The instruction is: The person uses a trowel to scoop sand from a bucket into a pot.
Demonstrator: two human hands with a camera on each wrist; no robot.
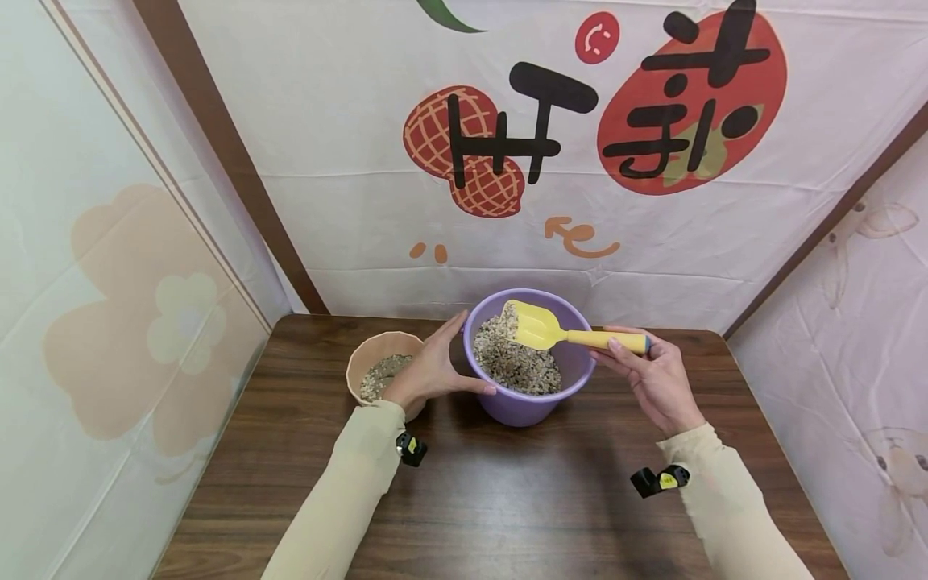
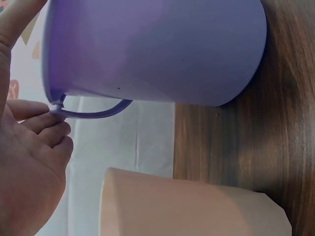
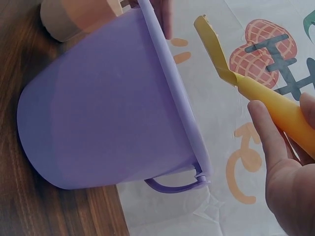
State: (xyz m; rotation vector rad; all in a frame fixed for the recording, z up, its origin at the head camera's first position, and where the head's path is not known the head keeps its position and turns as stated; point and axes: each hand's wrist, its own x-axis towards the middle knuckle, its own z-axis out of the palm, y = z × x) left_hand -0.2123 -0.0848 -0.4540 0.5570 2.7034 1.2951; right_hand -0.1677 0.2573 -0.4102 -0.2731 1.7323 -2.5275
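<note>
Pinching the yellow plastic shovel point(image 1: 537, 326) in my right hand point(image 1: 655, 379), left hand point(image 1: 435, 366) spread against the purple plastic bucket point(image 1: 518, 409) mid-frame, I'd tip slowly.

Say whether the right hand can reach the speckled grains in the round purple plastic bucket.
Likely yes: the right hand holds a broad yellow scoop above the grains; the left hand at the bucket's rim leaves the way free.

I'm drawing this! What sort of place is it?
Maybe an indoor booth: pale printed cloth-like sheets line three sides of a brown wood-grain table, bearing a round purple plastic bucket.
</note>
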